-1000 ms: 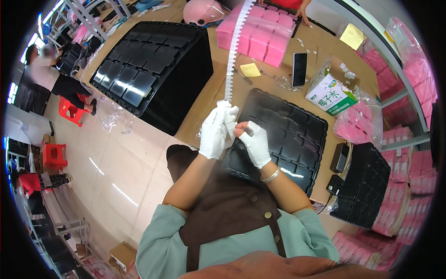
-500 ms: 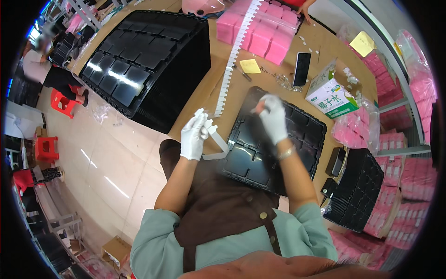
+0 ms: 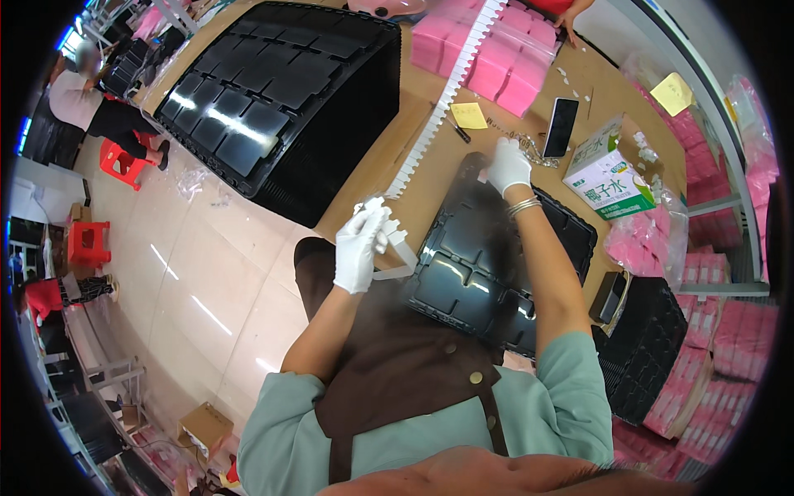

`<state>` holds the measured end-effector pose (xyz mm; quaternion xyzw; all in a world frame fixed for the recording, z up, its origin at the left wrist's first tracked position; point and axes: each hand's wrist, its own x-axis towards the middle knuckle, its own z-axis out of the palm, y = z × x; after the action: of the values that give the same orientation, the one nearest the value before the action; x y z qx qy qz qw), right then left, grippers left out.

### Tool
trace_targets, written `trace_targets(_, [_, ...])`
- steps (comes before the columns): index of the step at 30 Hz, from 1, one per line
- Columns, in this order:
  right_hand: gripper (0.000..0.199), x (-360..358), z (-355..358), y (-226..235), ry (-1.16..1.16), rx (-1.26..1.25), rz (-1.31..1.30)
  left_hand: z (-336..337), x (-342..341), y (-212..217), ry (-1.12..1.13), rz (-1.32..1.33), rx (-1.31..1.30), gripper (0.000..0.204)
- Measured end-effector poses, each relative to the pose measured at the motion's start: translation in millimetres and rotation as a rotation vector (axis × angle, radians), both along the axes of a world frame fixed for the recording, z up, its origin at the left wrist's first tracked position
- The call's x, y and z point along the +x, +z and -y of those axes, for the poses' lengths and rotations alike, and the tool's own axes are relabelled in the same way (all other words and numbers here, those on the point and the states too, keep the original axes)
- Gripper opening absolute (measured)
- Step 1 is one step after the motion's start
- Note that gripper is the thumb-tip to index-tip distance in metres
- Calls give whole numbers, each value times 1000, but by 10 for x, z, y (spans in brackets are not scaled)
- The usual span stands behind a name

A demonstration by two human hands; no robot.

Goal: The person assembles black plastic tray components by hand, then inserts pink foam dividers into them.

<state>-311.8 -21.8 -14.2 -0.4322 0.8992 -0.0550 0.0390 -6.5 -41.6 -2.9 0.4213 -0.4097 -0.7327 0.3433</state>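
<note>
My left hand (image 3: 360,248), in a white glove, is closed on the near part of a long white notched strip (image 3: 447,97). The strip runs from it across the table to the far side; a folded bit hangs beside the fingers. My right hand (image 3: 507,169), also gloved, is at the far edge of a black plastic tray (image 3: 455,240) lying in front of me. Its fingers look drawn together; whether something small is between them is hidden. My right forearm crosses over the tray.
A tall stack of black trays (image 3: 277,91) stands at left, pink foam blocks (image 3: 484,50) at the back. On the cardboard-covered table are a yellow note (image 3: 469,116), a pen (image 3: 459,131), a phone (image 3: 562,128) and a printed carton (image 3: 610,183). Another person's hand (image 3: 571,25) shows at the far edge.
My right hand has moved away from me, from above the tray to its far edge. My left hand still holds the strip. The whole view has shifted slightly.
</note>
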Motion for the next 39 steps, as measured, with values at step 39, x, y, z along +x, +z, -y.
trace_targets(39, [26, 1624, -1138, -12, 107, -412, 893, -316, 128, -42, -23, 45, -66, 21])
